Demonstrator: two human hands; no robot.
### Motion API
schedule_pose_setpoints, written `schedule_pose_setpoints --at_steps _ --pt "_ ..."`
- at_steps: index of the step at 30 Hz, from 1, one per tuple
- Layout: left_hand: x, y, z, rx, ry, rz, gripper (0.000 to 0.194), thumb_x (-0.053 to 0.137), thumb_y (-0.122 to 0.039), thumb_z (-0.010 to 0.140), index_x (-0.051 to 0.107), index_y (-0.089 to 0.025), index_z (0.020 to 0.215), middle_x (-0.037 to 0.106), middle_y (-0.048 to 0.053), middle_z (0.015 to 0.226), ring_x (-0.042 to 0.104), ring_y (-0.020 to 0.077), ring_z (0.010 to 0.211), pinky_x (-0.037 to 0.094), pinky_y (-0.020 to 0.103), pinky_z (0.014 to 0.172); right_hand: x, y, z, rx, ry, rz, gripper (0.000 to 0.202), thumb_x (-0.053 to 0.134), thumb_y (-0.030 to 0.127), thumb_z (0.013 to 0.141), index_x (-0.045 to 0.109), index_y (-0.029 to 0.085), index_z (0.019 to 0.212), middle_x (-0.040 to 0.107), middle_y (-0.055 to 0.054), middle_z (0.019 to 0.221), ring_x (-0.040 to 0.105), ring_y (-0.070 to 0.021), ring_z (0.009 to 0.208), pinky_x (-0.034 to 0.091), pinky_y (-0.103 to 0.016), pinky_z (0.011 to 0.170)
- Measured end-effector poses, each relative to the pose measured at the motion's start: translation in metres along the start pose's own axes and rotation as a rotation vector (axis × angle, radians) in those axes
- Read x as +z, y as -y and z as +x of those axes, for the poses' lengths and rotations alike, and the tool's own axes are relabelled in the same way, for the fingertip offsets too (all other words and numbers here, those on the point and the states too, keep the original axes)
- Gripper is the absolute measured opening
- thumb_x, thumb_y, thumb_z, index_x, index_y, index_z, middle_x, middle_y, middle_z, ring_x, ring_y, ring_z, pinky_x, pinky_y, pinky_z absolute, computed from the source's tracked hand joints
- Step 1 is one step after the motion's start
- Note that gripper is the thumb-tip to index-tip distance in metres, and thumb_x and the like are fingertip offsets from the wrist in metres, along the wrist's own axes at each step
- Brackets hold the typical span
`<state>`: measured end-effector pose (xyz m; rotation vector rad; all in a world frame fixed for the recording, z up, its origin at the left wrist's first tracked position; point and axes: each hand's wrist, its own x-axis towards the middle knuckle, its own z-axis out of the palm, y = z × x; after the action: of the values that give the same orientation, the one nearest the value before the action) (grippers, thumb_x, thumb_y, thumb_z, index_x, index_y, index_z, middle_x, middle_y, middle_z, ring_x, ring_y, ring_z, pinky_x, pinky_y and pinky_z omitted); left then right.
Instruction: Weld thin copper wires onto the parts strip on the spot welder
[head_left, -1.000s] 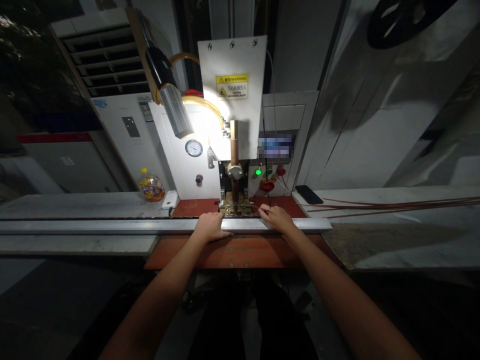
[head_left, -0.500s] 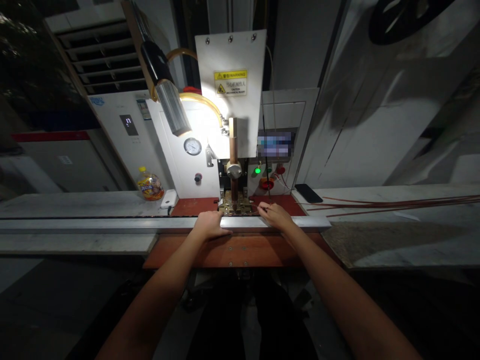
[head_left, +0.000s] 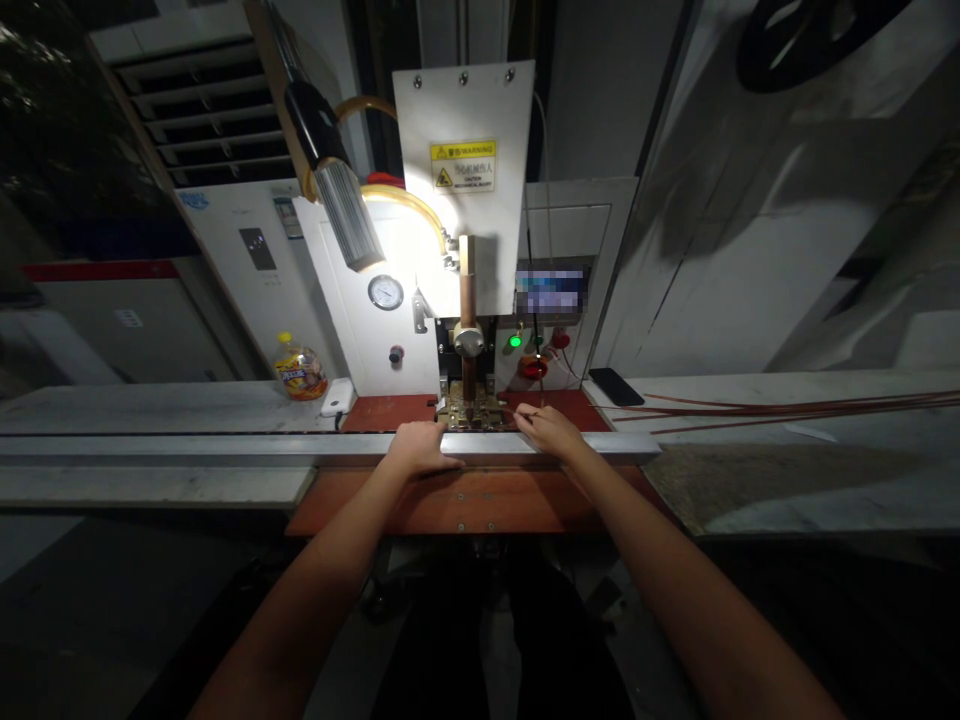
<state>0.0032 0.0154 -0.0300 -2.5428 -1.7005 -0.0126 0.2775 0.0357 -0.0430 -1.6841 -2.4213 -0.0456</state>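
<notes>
A long silvery metal bar (head_left: 247, 447) runs across the front of a white machine (head_left: 480, 110). My left hand (head_left: 418, 447) rests on the bar left of the brass fixture (head_left: 487, 408), its thumb stretched to the right along the bar and its other fingertips out of sight behind it. Right of the fixture, my right hand (head_left: 550, 430) is closed in a pinch on a thin reddish-brown strip, which is small and partly hidden by the fingers. Between the hands, a vertical copper-coloured rod (head_left: 469, 375) stands with its lower end at the fixture.
On the left worktop are a bottle with a yellow cap (head_left: 301, 370) and a small white device (head_left: 337, 397). A black phone (head_left: 616, 386) lies to the right, near several long reddish-brown strips (head_left: 787, 407). A work lamp (head_left: 349, 215) hangs at upper left.
</notes>
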Motion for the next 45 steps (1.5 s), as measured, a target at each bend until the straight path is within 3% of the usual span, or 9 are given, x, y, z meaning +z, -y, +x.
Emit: schedule_pose_setpoints --at_steps 6,14,28,34,45 --pt "0.000 0.000 0.002 -0.002 0.018 -0.001 0.077 0.052 -0.084 0.060 0.061 -0.024 0.107 0.070 0.013 0.106 0.065 0.0348 0.097 0.049 0.041 0.078 -0.002 0.001 0.002 0.001 -0.005 -0.020 0.034 0.032 0.036 0.098 0.061 0.022 0.110 0.073 -0.006 0.094 0.064 -0.0176 0.083 0.034 -0.024 0.073" --pt "0.002 0.001 0.002 -0.053 0.018 -0.018 0.091 0.053 -0.086 0.056 0.045 -0.021 0.120 0.069 0.015 0.104 0.065 0.0351 0.097 0.047 0.040 0.081 -0.001 0.000 0.003 -0.013 -0.016 -0.014 0.033 0.032 0.035 0.098 0.060 0.022 0.107 0.073 -0.006 0.095 0.064 -0.0169 0.083 0.032 -0.025 0.072" --pt "-0.005 -0.001 0.005 -0.053 0.033 0.007 0.089 0.054 -0.084 0.058 0.045 -0.020 0.119 0.069 0.016 0.106 0.065 0.0358 0.096 0.048 0.041 0.080 -0.002 -0.003 0.007 0.038 -0.048 0.068 0.033 0.032 0.039 0.097 0.062 0.027 0.103 0.073 -0.002 0.088 0.062 -0.0164 0.077 0.032 -0.025 0.067" --pt "-0.004 0.000 0.005 -0.041 0.039 -0.005 0.089 0.053 -0.084 0.058 0.045 -0.020 0.120 0.069 0.016 0.107 0.065 0.0358 0.097 0.048 0.041 0.080 -0.001 -0.007 0.010 0.005 -0.111 0.180 0.037 0.031 0.041 0.096 0.065 0.027 0.097 0.072 -0.001 0.093 0.061 -0.0161 0.086 0.035 -0.023 0.072" --pt "-0.004 0.000 0.005 -0.033 0.028 -0.005 0.091 0.052 -0.085 0.058 0.044 -0.020 0.122 0.069 0.017 0.105 0.066 0.0358 0.096 0.048 0.041 0.080 -0.006 0.018 0.016 0.030 -0.113 0.177 0.035 0.034 0.043 0.095 0.065 0.027 0.098 0.072 -0.003 0.102 0.062 -0.0177 0.092 0.038 -0.023 0.076"
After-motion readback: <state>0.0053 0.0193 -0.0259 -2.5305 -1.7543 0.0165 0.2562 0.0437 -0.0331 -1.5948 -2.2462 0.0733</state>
